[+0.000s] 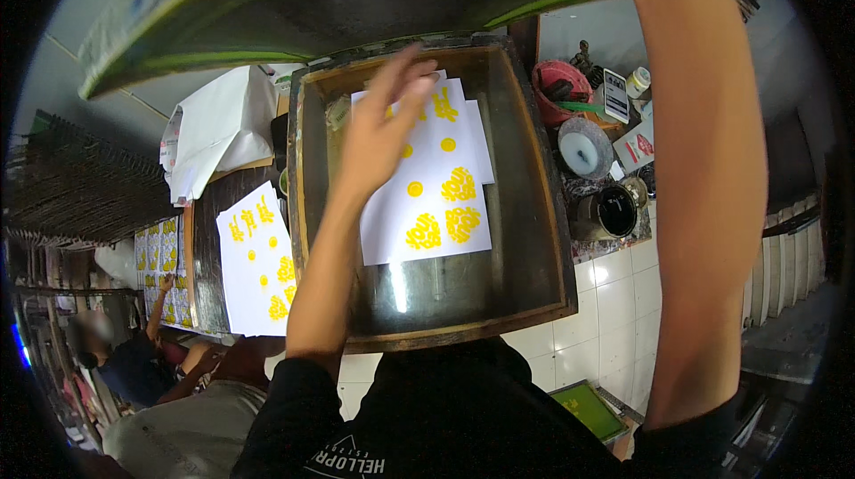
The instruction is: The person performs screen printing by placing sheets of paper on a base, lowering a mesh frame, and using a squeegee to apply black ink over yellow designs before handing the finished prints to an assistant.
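A white sheet (392,230) with yellow printed motifs lies on the glass surface of a wood-edged box (527,239) in front of me. Another white sheet (483,136) shows from beneath its right side. My left hand (378,136) is over the sheet's upper left part, fingers stretched out and slightly blurred, holding nothing visible. Whether it presses on the paper I cannot tell. My right forearm reaches up past the top edge, so that hand is out of sight. Above the box a large screen-printing frame (356,7) with green edging is tilted up.
Printed sheets (245,265) are stacked on the left table, near a large white paper bag (223,123). At right stand a red bowl (557,74), a grey tub (585,150) and a dark pot (614,212). A green screen (588,409) rests low. Another person (134,368) sits at left.
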Motion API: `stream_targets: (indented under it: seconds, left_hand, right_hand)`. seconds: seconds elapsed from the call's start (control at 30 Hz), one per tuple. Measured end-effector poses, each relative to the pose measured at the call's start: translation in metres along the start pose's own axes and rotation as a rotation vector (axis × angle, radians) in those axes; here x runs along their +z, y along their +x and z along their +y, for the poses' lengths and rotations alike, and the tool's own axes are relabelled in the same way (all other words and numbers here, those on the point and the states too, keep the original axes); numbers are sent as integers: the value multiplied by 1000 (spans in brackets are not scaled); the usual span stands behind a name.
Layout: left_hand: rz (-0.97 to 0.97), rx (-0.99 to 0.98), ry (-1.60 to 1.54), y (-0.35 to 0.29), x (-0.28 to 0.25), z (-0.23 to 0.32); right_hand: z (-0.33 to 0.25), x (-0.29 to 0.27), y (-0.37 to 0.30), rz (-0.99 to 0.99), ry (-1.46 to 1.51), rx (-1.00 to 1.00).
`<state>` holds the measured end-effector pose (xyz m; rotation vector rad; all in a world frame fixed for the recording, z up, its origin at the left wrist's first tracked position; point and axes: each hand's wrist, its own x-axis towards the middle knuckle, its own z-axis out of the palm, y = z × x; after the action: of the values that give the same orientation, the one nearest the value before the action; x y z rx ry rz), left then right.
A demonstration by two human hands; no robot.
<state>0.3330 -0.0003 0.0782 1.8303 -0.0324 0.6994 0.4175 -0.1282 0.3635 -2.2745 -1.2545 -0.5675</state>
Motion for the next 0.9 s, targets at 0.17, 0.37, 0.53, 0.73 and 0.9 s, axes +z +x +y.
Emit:
stream_targets:
  seconds: [0.17, 0.37, 0.53, 0.73, 0.9]
  left_hand:
    - [181, -57, -430, -121, -65, 107]
    - [190, -985, -741, -264, -42, 88]
    - [382, -1139, -1077, -307, -34, 34]
    - [411, -1257, -1069, -311, -34, 23]
    - [416, -1367, -983, -311, -33, 20]
  right_hand:
    - [-18, 38, -106, -52, 231, 65]
    - [7, 133, -239, -159, 314, -68]
    - [-3, 188, -285, -719, 297, 29]
    - [-11, 211, -301, -753, 203, -48]
    - [-11, 227, -296, -623, 91, -99]
